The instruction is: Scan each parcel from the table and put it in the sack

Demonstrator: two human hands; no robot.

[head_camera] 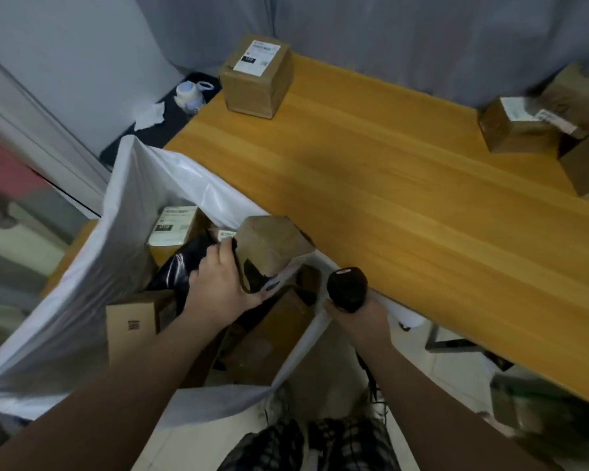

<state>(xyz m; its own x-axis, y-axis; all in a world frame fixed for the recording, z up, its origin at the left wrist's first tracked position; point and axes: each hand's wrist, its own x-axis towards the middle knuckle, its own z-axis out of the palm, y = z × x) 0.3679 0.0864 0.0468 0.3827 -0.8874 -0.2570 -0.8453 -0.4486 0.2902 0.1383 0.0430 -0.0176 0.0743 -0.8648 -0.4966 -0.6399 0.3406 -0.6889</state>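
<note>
The person's left grip is clamped on a small brown cardboard parcel, thumb under its near edge and fingers curled over its far side. It holds the parcel tilted over the open mouth of the big white plastic sack, just beside the edge of the yellow wooden bench. Just right of that grip, the right grip is closed round the handle of a black handheld scanner, whose rounded head points up near the bench edge. Below and beyond the left grip, inside the sack, lie a glossy black plastic mailer bag, a labelled cardboard box standing against the sack's far wall, and more brown boxes nearer the person. Well beyond both grips, a cube-shaped cardboard parcel with a white label sits on the bench's far corner. Far to the right of the right grip, a cluster of brown labelled parcels rests at the bench's right end.
</note>
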